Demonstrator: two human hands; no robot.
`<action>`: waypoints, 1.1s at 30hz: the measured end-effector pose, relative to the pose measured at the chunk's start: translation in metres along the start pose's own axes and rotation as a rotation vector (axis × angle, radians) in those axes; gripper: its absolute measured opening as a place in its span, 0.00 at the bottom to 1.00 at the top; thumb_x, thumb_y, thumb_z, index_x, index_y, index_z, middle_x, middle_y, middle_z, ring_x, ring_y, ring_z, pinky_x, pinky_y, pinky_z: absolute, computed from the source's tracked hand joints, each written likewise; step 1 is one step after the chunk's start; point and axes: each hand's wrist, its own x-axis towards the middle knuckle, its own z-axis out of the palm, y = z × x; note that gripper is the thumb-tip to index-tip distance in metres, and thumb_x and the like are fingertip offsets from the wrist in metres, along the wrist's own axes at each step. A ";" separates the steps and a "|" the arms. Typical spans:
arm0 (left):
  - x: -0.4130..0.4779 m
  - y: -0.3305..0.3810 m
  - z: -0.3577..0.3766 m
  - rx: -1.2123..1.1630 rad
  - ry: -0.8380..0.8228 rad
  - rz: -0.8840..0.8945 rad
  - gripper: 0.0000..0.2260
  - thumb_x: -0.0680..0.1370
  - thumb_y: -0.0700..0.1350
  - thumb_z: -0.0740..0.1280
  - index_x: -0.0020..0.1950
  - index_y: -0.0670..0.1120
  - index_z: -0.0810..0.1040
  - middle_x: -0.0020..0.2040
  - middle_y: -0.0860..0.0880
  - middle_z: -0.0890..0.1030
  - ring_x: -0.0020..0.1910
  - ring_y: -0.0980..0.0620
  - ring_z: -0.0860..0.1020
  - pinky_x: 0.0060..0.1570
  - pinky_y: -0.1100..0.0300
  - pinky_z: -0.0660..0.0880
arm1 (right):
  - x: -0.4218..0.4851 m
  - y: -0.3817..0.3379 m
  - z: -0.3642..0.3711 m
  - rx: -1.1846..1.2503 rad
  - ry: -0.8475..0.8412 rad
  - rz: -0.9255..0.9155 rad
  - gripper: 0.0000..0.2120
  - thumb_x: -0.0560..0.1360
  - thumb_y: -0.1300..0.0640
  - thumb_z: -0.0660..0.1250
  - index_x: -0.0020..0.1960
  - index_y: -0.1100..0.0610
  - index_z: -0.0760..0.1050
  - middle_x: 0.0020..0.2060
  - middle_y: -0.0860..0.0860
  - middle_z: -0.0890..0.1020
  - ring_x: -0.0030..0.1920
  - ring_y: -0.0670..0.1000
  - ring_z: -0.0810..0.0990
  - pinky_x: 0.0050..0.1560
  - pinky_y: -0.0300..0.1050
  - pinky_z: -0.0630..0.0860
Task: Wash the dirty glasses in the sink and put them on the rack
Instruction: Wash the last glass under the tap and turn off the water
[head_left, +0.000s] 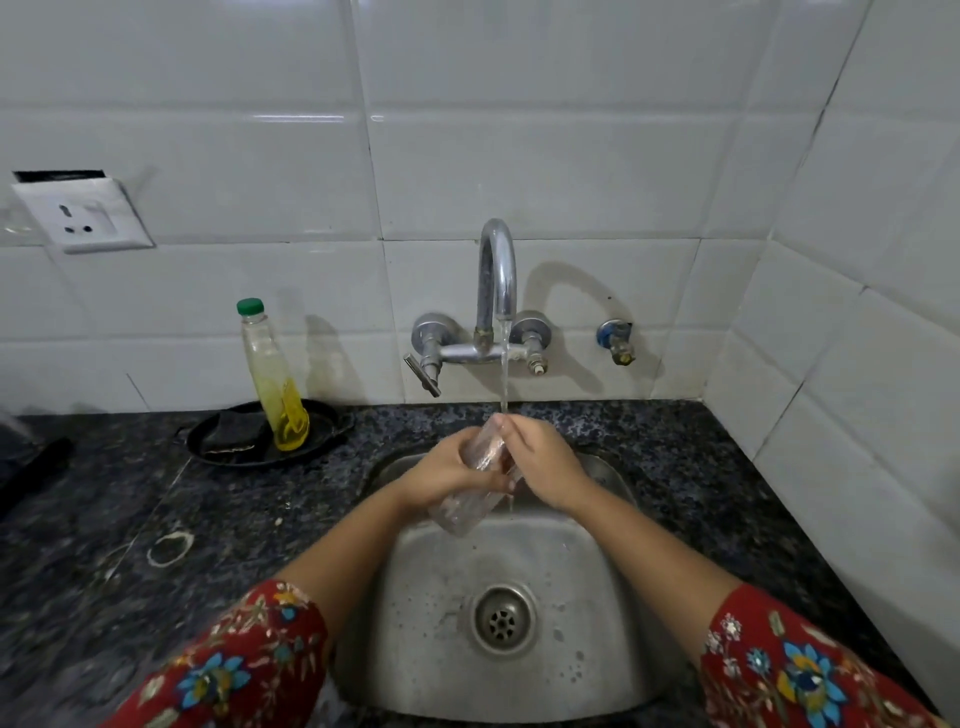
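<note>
At frame centre the glass (475, 480) is lying tilted, mouth up-right under the stream (503, 364), with the left hand (451, 475) fingers wrapping its middle and the right hand (545, 465) fingers closing on its rim.

red floral sleeves (244, 660), speckled black counter (130, 493), yellow liquid in green-capped bottle (270, 374), white tiles (519, 171).

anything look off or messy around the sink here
A few things. The wall socket sits crooked, with a dark gap above its plate. A pale ring stain marks the counter left of the sink. The soap bottle leans, standing in a black pan.
</note>
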 end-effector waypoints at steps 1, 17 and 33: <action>-0.001 0.004 -0.005 -0.105 -0.096 -0.033 0.14 0.69 0.37 0.75 0.52 0.42 0.77 0.44 0.46 0.83 0.43 0.49 0.83 0.48 0.53 0.80 | -0.002 0.001 0.001 0.048 0.009 -0.011 0.21 0.82 0.50 0.55 0.39 0.61 0.75 0.33 0.55 0.81 0.37 0.55 0.80 0.43 0.56 0.76; -0.002 0.007 0.016 -0.585 -0.171 -0.088 0.28 0.70 0.34 0.71 0.69 0.45 0.70 0.53 0.42 0.81 0.52 0.44 0.81 0.55 0.49 0.77 | 0.016 -0.005 0.014 0.320 0.311 0.261 0.20 0.78 0.50 0.63 0.28 0.54 0.69 0.23 0.50 0.69 0.28 0.51 0.68 0.34 0.47 0.65; 0.016 -0.009 0.046 -1.342 0.331 -0.524 0.31 0.81 0.62 0.53 0.67 0.36 0.73 0.52 0.34 0.80 0.54 0.39 0.78 0.55 0.46 0.72 | -0.068 0.032 0.023 -0.577 0.073 -0.288 0.27 0.80 0.50 0.55 0.77 0.54 0.53 0.77 0.51 0.57 0.76 0.48 0.55 0.75 0.42 0.55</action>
